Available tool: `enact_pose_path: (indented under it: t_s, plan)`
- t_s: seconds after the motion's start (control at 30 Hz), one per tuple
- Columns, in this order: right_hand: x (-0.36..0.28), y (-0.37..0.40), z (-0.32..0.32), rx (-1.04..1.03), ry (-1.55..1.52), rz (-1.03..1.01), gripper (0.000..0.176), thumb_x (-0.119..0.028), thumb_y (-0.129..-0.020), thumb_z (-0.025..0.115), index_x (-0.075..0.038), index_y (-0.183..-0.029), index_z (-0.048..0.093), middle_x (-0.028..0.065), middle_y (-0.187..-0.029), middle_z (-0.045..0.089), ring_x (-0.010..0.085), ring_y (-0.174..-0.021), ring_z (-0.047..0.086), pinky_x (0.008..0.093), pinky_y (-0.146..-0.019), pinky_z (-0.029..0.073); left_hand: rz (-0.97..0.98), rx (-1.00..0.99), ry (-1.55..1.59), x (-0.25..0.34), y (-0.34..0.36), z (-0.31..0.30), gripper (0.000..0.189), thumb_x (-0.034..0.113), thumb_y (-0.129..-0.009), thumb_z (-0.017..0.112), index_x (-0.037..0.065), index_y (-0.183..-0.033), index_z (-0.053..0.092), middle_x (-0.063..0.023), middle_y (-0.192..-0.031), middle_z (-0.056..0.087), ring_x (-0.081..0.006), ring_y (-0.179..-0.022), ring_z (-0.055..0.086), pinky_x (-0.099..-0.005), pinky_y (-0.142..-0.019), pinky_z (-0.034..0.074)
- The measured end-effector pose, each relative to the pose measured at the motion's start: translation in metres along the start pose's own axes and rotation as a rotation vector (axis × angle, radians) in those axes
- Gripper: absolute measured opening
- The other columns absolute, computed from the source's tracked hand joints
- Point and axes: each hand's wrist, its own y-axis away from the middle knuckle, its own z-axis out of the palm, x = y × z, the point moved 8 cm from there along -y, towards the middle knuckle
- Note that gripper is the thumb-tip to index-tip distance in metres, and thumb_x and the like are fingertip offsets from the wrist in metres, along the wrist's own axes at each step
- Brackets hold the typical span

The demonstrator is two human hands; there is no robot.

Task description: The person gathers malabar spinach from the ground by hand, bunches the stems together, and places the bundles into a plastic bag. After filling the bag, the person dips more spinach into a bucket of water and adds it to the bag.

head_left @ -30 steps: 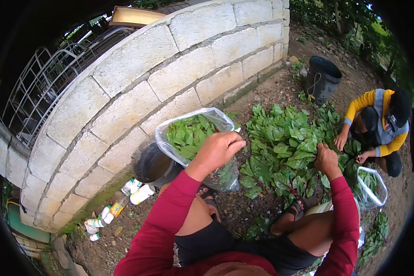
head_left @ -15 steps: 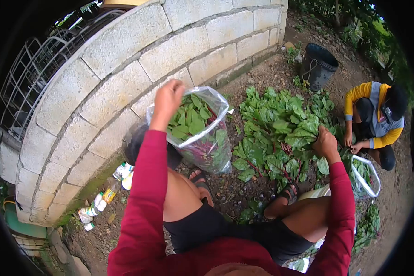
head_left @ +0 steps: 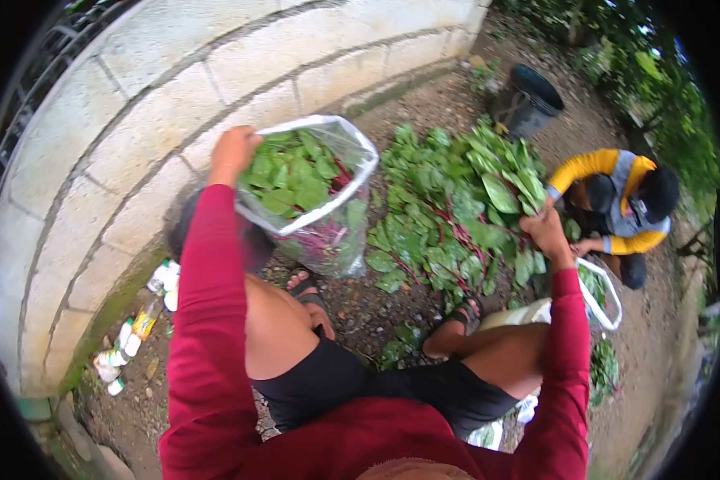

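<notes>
At the left edge of a clear plastic bag's (head_left: 322,244) mouth, my left hand (head_left: 236,152) is closed on the rim. Green leaves with red-purple stems (head_left: 288,172) fill the bag, which stands on the soil between my left leg and the wall. My right hand (head_left: 546,232) grips a bunch of leafy greens (head_left: 508,176) by the stems, its leaves pointing up and away from me. Beneath and beside that bunch spreads a large pile of red-stemmed leafy greens (head_left: 424,216) on the ground. The fingertips of my right hand are partly hidden.
A co-worker in yellow-and-grey sleeves (head_left: 620,188) crouches at the right, near another open plastic bag (head_left: 612,300). Beyond the pile stands a dark bucket (head_left: 526,102). A block wall (head_left: 168,112) curves along the left, with several bottles (head_left: 146,318) at its foot.
The view has shifted. My left hand has come lower and to the left side of the bag's rim. The bunch in my right hand now stands more upright, its leaves fanned out.
</notes>
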Motion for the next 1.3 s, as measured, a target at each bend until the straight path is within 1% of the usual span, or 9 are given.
enact_pose_path:
  t_s: [0.1,0.37,0.57,0.6,0.8,0.87,0.97,1.17,1.3]
  plan:
    - [-0.01,0.003,0.001,0.021,-0.107,0.239,0.024,-0.008,-0.077,0.072,-0.004,-0.094,0.055,-0.0008,-0.074,0.056,0.0101,-0.062,0.05,0.0288,-0.052,0.041,0.125,0.175,0.092,0.001,-0.009,-0.005,0.027,0.031,-0.093,0.063,0.005,-0.097,0.069,-0.0221,-0.093,0.069,-0.0432,-0.09,0.065,-0.0496,-0.079,0.051]
    - [-0.098,-0.029,0.028,-0.134,-0.458,0.15,0.024,-0.006,-0.077,0.071,-0.004,-0.101,0.065,-0.0033,-0.086,0.063,0.0087,-0.076,0.057,0.0267,-0.071,0.047,0.018,0.068,0.249,0.001,-0.016,0.007,0.03,0.033,-0.093,0.065,0.004,-0.096,0.07,-0.0208,-0.089,0.071,-0.0375,-0.083,0.068,-0.0442,-0.077,0.052]
    - [-0.218,-0.057,0.062,-0.217,-0.504,-0.054,0.029,-0.011,-0.077,0.075,-0.002,-0.103,0.065,0.0012,-0.092,0.066,0.0119,-0.086,0.06,0.029,-0.083,0.049,0.064,0.038,0.341,-0.001,-0.021,0.012,0.031,0.035,-0.092,0.066,0.005,-0.099,0.072,-0.0206,-0.091,0.071,-0.0362,-0.086,0.069,-0.0424,-0.079,0.052]
    - [-0.237,-0.063,0.073,-0.25,-0.501,-0.1,0.031,-0.013,-0.077,0.076,-0.002,-0.104,0.064,0.0023,-0.094,0.067,0.0126,-0.087,0.061,0.0294,-0.084,0.049,0.073,0.081,0.386,0.0,-0.021,0.012,0.028,0.03,-0.093,0.066,0.002,-0.096,0.07,-0.0159,-0.083,0.07,-0.0264,-0.075,0.065,-0.0366,-0.075,0.05]
    - [-0.349,-0.067,0.169,-0.468,-0.613,-0.34,0.034,-0.015,-0.079,0.077,-0.003,-0.108,0.063,0.0031,-0.094,0.067,0.0127,-0.088,0.062,0.0299,-0.085,0.049,0.003,-0.051,0.528,0.002,-0.025,0.021,0.036,0.033,-0.091,0.069,0.001,-0.106,0.073,-0.0165,-0.093,0.074,-0.0246,-0.084,0.069,-0.0368,-0.084,0.051]
    - [-0.362,-0.067,0.206,-0.528,-0.689,-0.308,0.036,-0.012,-0.076,0.08,-0.002,-0.105,0.061,0.0038,-0.092,0.067,0.013,-0.087,0.063,0.0306,-0.085,0.05,0.057,0.053,0.813,0.005,-0.023,0.018,0.034,0.028,-0.092,0.07,-0.003,-0.106,0.072,-0.0118,-0.093,0.075,-0.0174,-0.082,0.066,-0.0336,-0.082,0.051]
    - [-0.362,-0.057,0.265,-0.551,-0.782,-0.214,0.069,-0.012,-0.073,0.083,0.007,-0.129,0.047,0.0067,-0.093,0.068,0.016,-0.088,0.064,0.033,-0.09,0.05,0.088,0.112,1.313,0.001,-0.017,0.013,0.033,0.026,-0.092,0.069,-0.002,-0.109,0.071,-0.0113,-0.096,0.074,-0.0177,-0.084,0.066,-0.0341,-0.083,0.052]
    - [-0.301,-0.022,0.36,-0.901,-0.757,-0.079,0.045,-0.007,-0.075,0.078,0.0,-0.116,0.063,0.0054,-0.097,0.07,0.0141,-0.089,0.065,0.0293,-0.088,0.049,-0.053,0.031,2.025,-0.05,0.0,0.032,0.03,0.021,-0.093,0.068,0.0,-0.114,0.069,-0.0103,-0.104,0.072,-0.0183,-0.09,0.066,-0.0352,-0.085,0.053]
    - [-0.258,-0.011,0.377,-1.107,-0.59,0.014,0.05,-0.016,-0.076,0.081,-0.003,-0.12,0.062,0.0005,-0.101,0.065,0.0118,-0.094,0.058,0.0288,-0.09,0.045,-0.081,-0.005,2.166,-0.065,0.017,0.044,0.029,0.018,-0.093,0.067,0.002,-0.117,0.067,-0.0097,-0.109,0.071,-0.0186,-0.093,0.066,-0.036,-0.086,0.054]
